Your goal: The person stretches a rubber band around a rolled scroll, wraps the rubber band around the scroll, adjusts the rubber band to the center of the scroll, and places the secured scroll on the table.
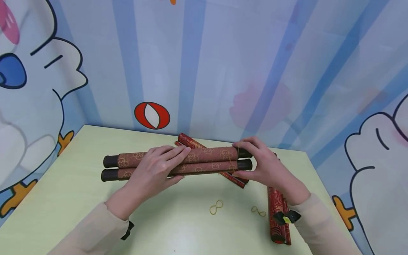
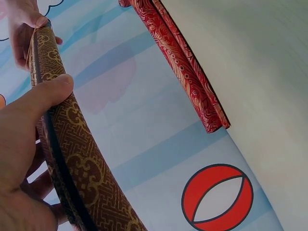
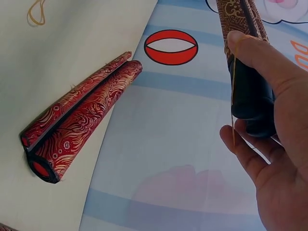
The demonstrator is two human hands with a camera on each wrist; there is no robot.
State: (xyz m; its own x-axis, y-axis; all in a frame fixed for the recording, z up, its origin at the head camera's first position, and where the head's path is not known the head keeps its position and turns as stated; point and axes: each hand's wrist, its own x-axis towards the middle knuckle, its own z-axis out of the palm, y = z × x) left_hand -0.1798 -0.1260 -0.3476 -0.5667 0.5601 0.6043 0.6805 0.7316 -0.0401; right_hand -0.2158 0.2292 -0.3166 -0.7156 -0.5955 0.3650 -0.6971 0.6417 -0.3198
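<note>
Left hand [image 1: 158, 165] grips the scroll [image 1: 207, 156], centre frame, while right hand [image 1: 264, 162] holds a stretched rubber band [image 3: 232, 108] at its right end [image 1: 244, 164]; I judge the scroll light, firm but creasable, best gripped mid-length.

Beyond left hand [image 1: 156, 164], right hand [image 1: 266, 161]: striped cartoon backdrop [image 1: 162, 53]. Below: pale tabletop [image 1: 178, 219], two red brocade scrolls [image 1: 276, 229].

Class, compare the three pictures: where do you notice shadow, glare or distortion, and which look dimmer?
Head view: a soft shadow on the table below the brown scroll, and a pale sheen nearer the bottom edge; left wrist view: dimmer, with the scroll looking bowed though straight in the head view, perhaps lens distortion; right wrist view: also dimmer, yet the red scroll shows its pattern.
</note>
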